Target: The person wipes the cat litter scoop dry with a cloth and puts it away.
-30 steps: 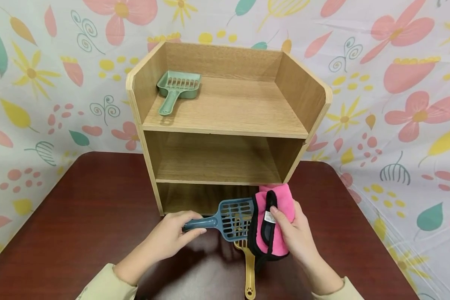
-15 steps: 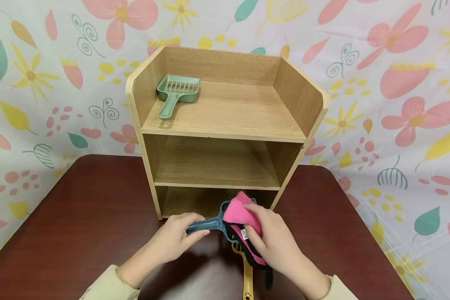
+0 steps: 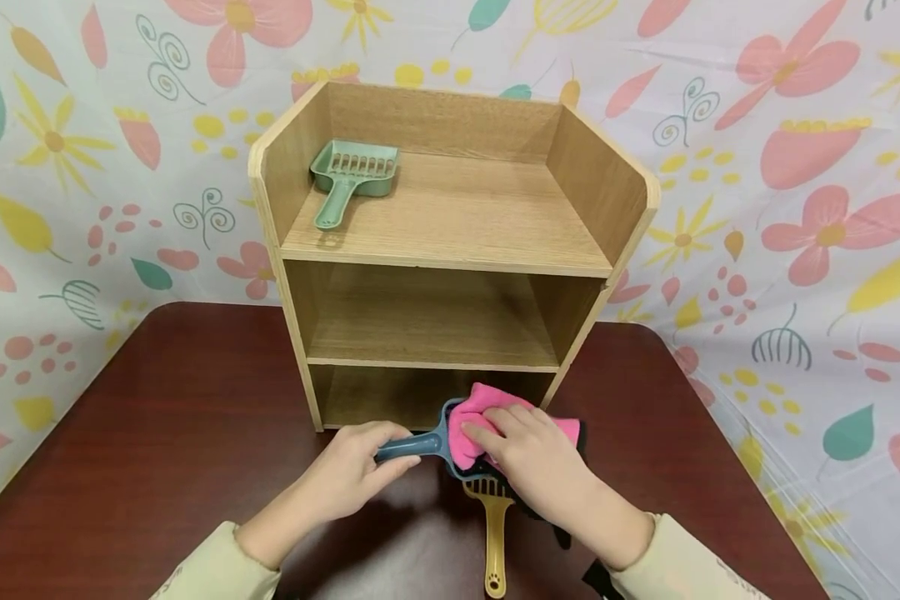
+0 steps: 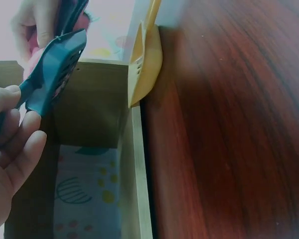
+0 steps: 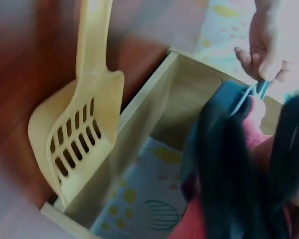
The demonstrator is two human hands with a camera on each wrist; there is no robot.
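Observation:
My left hand (image 3: 348, 473) grips the handle of a blue slotted litter scoop (image 3: 411, 447), held in front of the shelf's lowest opening. On the scoop's blade lies a bunched pink cloth (image 3: 467, 429) with black edging, held there by the curled fingers of my right hand (image 3: 543, 462). Most of the slots are hidden by cloth and hand. In the right wrist view, blurred black straps (image 5: 229, 164) of the cloth cross the foreground. Below both hands, a yellow litter scoop (image 3: 497, 542) rests with its handle toward me; the left wrist view shows its blade (image 4: 148, 69) side-on.
A wooden shelf unit (image 3: 450, 208) stands on the dark red table (image 3: 157, 433), just beyond my hands. On its top tier, at the left, a green litter scoop (image 3: 339, 200) sits in a matching green tray (image 3: 378, 187). Floral fabric (image 3: 780, 250) hangs behind.
My right hand has moved left with the pink cloth, from the scoop's right end onto its slotted blade, and bunched it there. The left hand keeps its grip, nearly still.

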